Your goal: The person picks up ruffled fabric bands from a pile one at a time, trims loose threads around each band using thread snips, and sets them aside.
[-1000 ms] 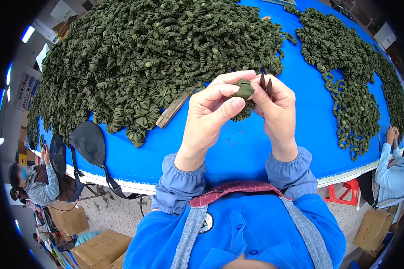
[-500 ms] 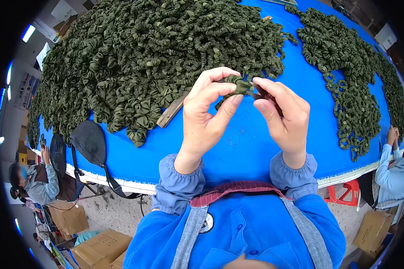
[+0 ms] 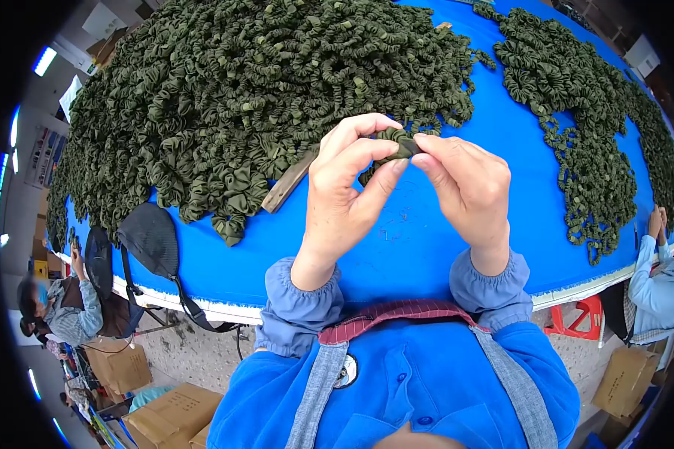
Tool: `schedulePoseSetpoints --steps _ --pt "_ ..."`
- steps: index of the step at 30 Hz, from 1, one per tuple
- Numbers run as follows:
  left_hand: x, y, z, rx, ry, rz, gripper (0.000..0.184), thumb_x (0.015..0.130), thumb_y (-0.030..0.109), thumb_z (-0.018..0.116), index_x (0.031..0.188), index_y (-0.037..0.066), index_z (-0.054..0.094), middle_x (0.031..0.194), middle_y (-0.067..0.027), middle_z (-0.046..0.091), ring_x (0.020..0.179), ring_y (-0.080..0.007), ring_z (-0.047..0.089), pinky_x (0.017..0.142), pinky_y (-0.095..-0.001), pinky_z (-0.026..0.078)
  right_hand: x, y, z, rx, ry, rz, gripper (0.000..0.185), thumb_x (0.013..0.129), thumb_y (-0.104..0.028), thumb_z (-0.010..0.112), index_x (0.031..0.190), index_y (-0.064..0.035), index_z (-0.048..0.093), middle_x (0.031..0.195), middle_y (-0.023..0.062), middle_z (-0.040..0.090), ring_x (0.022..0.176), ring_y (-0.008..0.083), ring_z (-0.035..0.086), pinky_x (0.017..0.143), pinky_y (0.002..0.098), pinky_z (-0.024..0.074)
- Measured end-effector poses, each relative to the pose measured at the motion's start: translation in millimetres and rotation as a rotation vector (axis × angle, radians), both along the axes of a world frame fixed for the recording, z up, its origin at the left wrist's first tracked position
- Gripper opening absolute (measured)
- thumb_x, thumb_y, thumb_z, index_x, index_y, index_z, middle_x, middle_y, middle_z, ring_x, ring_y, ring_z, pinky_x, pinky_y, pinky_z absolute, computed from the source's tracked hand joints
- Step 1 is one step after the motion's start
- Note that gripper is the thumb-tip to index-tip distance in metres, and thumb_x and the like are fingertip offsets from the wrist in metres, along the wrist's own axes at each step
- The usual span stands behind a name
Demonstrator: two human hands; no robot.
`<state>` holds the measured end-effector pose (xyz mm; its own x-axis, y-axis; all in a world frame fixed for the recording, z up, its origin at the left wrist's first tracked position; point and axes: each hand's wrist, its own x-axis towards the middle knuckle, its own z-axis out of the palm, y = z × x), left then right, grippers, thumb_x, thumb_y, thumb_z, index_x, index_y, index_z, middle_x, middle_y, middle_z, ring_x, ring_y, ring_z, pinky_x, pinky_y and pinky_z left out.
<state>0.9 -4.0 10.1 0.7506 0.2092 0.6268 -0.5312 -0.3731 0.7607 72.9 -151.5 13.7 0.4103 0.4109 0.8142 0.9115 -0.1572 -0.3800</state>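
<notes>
A dark green fabric scrunchie [image 3: 404,141] is held up over the blue table, between both hands. My left hand [image 3: 346,176] pinches its left side between thumb and fingers, and part of the ring hangs behind the thumb. The tips of my right hand [image 3: 468,179] are closed on the scrunchie's right edge. A dark patch shows right at those fingertips; I cannot tell whether it is cloth or a small tool. The inside of the right palm is hidden. Behind the hands rises a large heap of green scrunchies [image 3: 225,97].
A wooden stick [image 3: 288,182] lies at the heap's front edge. More scrunchies [image 3: 577,112] spread along the right of the blue tabletop [image 3: 382,262]. A black padded chair [image 3: 150,236] stands at the left. People sit at both ends [image 3: 60,299]. Cardboard boxes [image 3: 176,415] and a red stool [image 3: 577,318] are on the floor.
My right hand has moved slightly left, and its fingertips have closed onto the scrunchie's edge. The dark, blade-like thing seen between those fingers earlier is mostly hidden now. My left hand stays nearly still.
</notes>
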Motion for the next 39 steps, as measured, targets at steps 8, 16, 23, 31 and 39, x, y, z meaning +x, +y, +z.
schedulePoseSetpoints --steps 8,16,23,31,39 --pt "5 0 0 -0.366 0.013 -0.227 0.015 0.078 0.002 0.064 0.093 0.0 0.062 0.107 -0.0131 0.057 0.095 -0.0196 0.053 0.082 -0.0289 0.044 8 5 -2 0.468 0.667 0.326 0.022 0.078 0.0 0.066 0.1 0.0015 0.063 0.079 0.0046 0.065 0.061 0.0066 0.052 0.052 0.0184 0.0404" --pt "-2 -9 4 -0.437 0.102 -0.198 0.017 0.078 0.001 0.064 0.095 0.0 0.062 0.102 -0.0097 0.057 0.087 -0.0155 0.052 0.08 -0.0254 0.044 3 4 -5 0.367 0.842 0.4 0.02 0.081 0.001 0.064 0.101 0.0018 0.063 0.079 0.0034 0.064 0.065 0.0045 0.052 0.056 0.0156 0.0404" --pt "2 -12 -1 -0.061 0.033 0.112 0.016 0.078 -0.001 0.061 0.094 -0.001 0.062 0.088 -0.0061 0.061 0.074 -0.0116 0.053 0.069 -0.0225 0.045 0 4 2 0.452 0.922 0.341 0.017 0.081 0.001 0.063 0.098 0.0016 0.063 0.077 0.0031 0.063 0.064 0.0047 0.051 0.056 0.0149 0.04" --pt "-4 -11 2 -0.312 0.207 0.114 0.013 0.077 -0.001 0.061 0.09 -0.002 0.064 0.075 -0.0042 0.062 0.066 -0.01 0.052 0.062 -0.0218 0.045 6 9 -5 0.389 0.772 0.275 0.017 0.078 0.003 0.064 0.095 0.0012 0.064 0.081 0.0032 0.06 0.063 0.0069 0.051 0.053 0.019 0.0405" --pt "-4 -12 3 -0.277 0.218 0.17 0.012 0.075 0.0 0.063 0.086 -0.001 0.065 0.07 -0.0024 0.061 0.064 -0.0092 0.05 0.06 -0.0214 0.043 -1 10 1 0.19 0.287 0.045 0.02 0.072 0.006 0.064 0.091 -0.0015 0.064 0.085 0.0036 0.057 0.062 0.0092 0.05 0.051 0.0215 0.0408"
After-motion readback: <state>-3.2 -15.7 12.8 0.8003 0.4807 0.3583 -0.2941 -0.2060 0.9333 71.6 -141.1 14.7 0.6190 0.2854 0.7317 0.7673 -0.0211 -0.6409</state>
